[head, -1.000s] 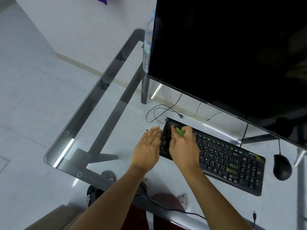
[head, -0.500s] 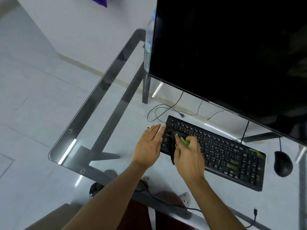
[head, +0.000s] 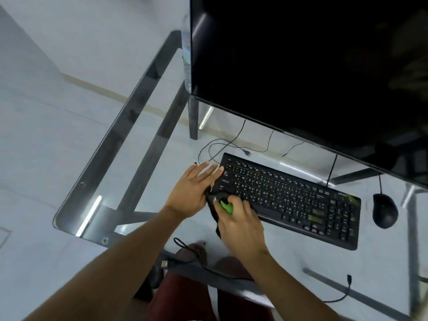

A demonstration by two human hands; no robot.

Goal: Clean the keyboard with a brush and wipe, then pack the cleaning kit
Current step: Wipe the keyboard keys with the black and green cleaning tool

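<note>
Overhead, a dark monitor [head: 310, 66] fills the upper right of the frame, standing on a glass desk [head: 129, 144] whose grey metal frame runs diagonally from the upper middle down to the lower left. Below the screen, right of centre, a black keyboard [head: 291, 200] lies flat on the glass, slanting down toward the right. At its left end the left hand [head: 192, 193] lies flat with fingers straight and loosely spread, fingertips touching the keyboard's upper left corner, gripping nothing. Just beside it, the right hand [head: 240, 223] sits over the keyboard's lower left corner, fingers curled round a green-handled brush [head: 226, 206]; a dark piece shows at and below this hand, too blurred to tell whether it is the brush head or a cloth. At the right edge a black mouse [head: 384, 210] rests on the glass, apart from the keyboard. A thin black cable [head: 222, 147] loops behind the keyboard, and a clear bottle [head: 186, 54] shows partly at the monitor's left edge.
</note>
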